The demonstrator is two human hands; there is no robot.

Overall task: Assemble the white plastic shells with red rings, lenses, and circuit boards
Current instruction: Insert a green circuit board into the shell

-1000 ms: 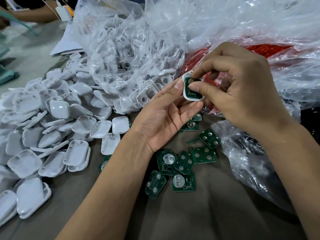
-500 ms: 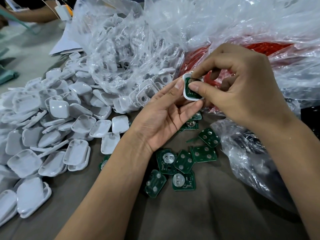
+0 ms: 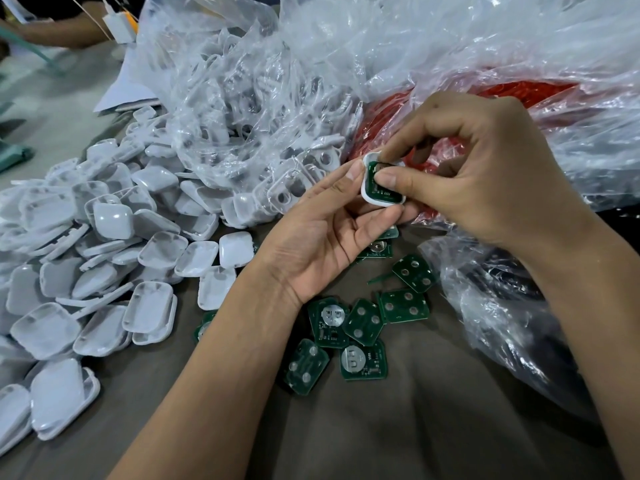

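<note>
Clear plastic bags [image 3: 398,46] fill the far half of the work surface [image 3: 433,427]; one holds white parts, and the one behind your right hand holds red rings [image 3: 388,116]. A loose heap of white plastic shells [image 3: 104,254] spreads across the left side of the surface. A smaller group of green circuit boards [image 3: 360,327] lies flat on the surface below and between your wrists.

Your right hand [image 3: 485,168] is curled, with the thumb [image 3: 398,178] pressing on the green circuit board in the shell [image 3: 381,190] and the index finger bent onto the top edge. Your left hand [image 3: 329,230] is palm up, fingers nearly straight, gripping the white shell [image 3: 367,188] between its fingertips from the left and from below. The shell is held above the surface, in front of the red ring bag, with its open side facing you.
</note>
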